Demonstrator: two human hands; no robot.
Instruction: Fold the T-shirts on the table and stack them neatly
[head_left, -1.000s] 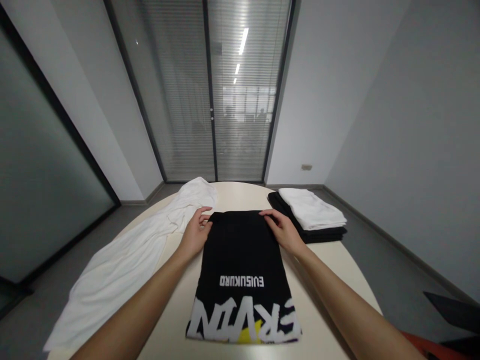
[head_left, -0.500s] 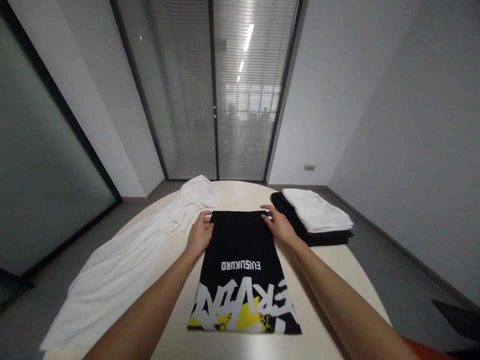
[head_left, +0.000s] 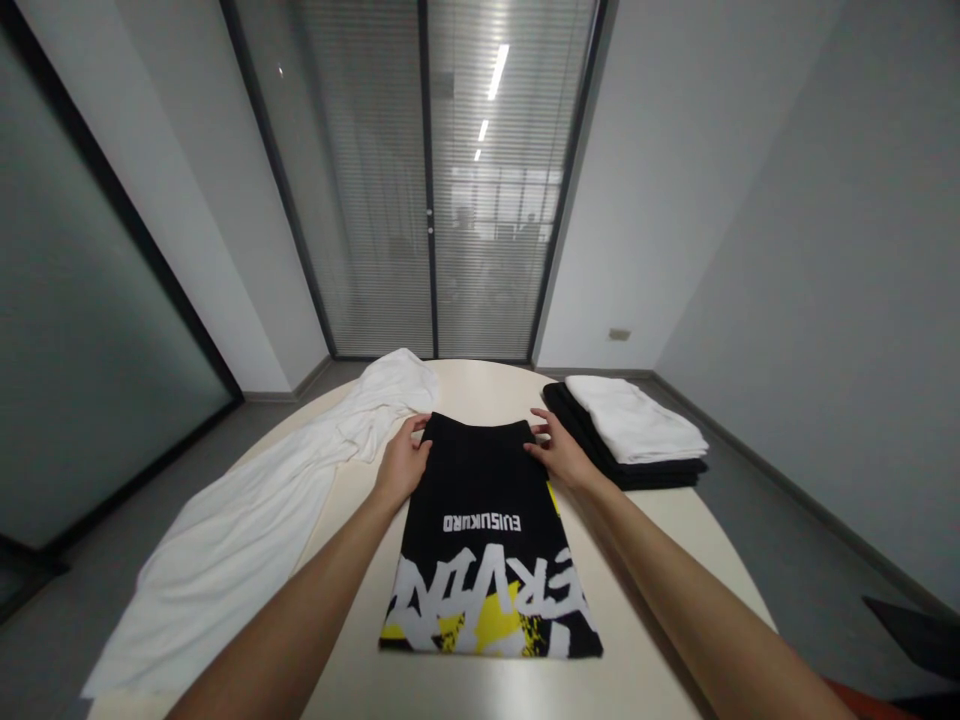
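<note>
A folded black T-shirt [head_left: 480, 480] with white lettering and yellow patches lies in front of me, its print upside down from my side. My left hand [head_left: 405, 458] pinches its far left corner, thumb on top and fingers at the edge. At the far right corner, my right hand [head_left: 556, 450] grips the cloth in the same way. The far edge sags a little between the hands, with both corners slightly raised. The near edge rests on the table.
A white garment [head_left: 247, 530] is spread loosely along the left side of the round pale table [head_left: 480, 378]. To the right sits a stack of folded black clothes [head_left: 660, 474] topped by a folded white garment [head_left: 634, 418]. Glass doors [head_left: 427, 200] stand beyond.
The far corners of the T-shirt have come up slightly and its far edge now dips in the middle. Both hands have closed on the corners and hardly shifted.
</note>
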